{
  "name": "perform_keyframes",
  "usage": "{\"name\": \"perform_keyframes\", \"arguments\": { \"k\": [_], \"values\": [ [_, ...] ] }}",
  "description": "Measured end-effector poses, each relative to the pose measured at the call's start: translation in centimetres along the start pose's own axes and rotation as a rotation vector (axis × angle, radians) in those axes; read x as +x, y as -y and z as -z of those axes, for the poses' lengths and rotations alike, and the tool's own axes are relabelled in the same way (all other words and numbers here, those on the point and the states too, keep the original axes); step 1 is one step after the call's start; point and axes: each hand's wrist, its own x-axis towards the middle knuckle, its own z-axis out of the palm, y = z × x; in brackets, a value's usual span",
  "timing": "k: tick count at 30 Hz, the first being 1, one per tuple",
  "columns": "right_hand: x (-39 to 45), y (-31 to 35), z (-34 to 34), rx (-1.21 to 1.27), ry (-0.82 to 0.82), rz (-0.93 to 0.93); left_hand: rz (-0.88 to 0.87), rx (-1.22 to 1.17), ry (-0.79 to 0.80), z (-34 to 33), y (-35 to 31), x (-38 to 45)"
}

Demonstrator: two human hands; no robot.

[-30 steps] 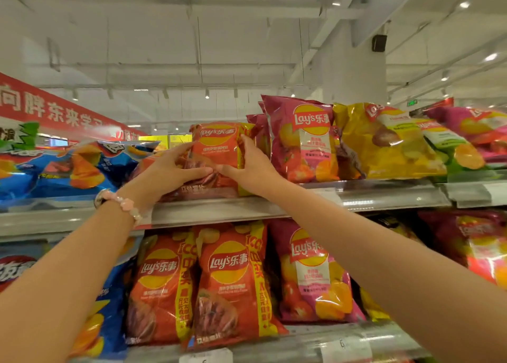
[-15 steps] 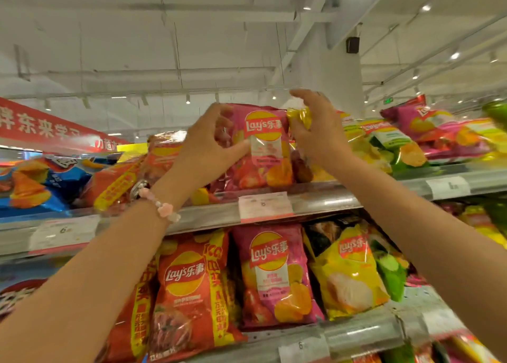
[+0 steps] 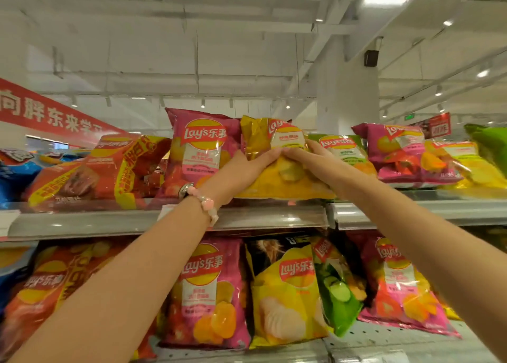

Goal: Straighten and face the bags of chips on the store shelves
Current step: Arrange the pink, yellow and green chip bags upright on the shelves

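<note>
On the upper shelf (image 3: 170,221), both hands meet on a yellow bag of chips (image 3: 277,176) that stands upright between a pink bag (image 3: 200,149) and a green-labelled bag (image 3: 343,150). The left hand (image 3: 244,168) cups the yellow bag's left side, its fingers laid across the front; the right hand (image 3: 310,159) lies over the right side, fingertips reaching to touch those of the left. Whether the thumbs close behind the bag cannot be told, since they are hidden. The hands cover the middle of the bag's face, and its logo shows only in part at the crumpled top. A beaded bracelet (image 3: 204,202) circles the left wrist. To the left, an orange-red bag (image 3: 93,170) lies tilted on its side, and blue bags beyond it are cut off by the edge. Further right, another pink bag (image 3: 397,154) leans back, overlapping a yellow-green one (image 3: 466,165). On the lower shelf (image 3: 384,340) stand pink, yellow and green bags, partly hidden behind the forearms. The price tags along the shelf rail are too blurred to read
</note>
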Motion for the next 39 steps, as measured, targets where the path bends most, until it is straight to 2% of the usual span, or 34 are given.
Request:
{"name": "perform_keyframes", "arguments": {
  "k": [4, 9, 12, 15, 19, 24, 31, 35, 39],
  "values": [
    [0.4, -0.9, 0.0, 0.108, 0.036, 0.110, 0.039, -0.221, 0.053, -0.6, -0.7, -0.4],
    [0.7, -1.0, -0.1, 0.066, -0.091, 0.266, 0.069, -0.230, -0.002, -0.7, -2.2, -0.5],
    [0.4, -0.9, 0.3, 0.078, -0.106, 0.316, 0.076, -0.253, -0.028, -0.3, -3.1, -0.8],
    [-0.1, -0.6, 1.3, 0.136, -0.026, 0.304, 0.070, -0.305, -0.062, 0.2, -3.4, -0.6],
    [-0.3, 0.0, 3.5, 0.207, 0.101, 0.183, 0.004, -0.384, -0.058, -0.1, -3.8, -0.7],
    [0.2, -0.1, 5.5, 0.247, 0.189, 0.058, -0.047, -0.501, 0.010, -0.8, -4.5, -0.5],
    [0.2, -1.9, 7.8, 0.321, 0.086, 0.077, -0.090, -0.503, 0.099, -2.9, -5.0, 0.6],
    [-0.2, -3.3, 10.1, 0.347, 0.086, 0.067, -0.104, -0.501, 0.285, -4.8, -5.9, 0.8],
    [-0.7, -4.6, 12.6, 0.277, 0.145, 0.099, -0.080, -0.497, 0.208, -6.9, -7.0, 0.8]
  ]
}}
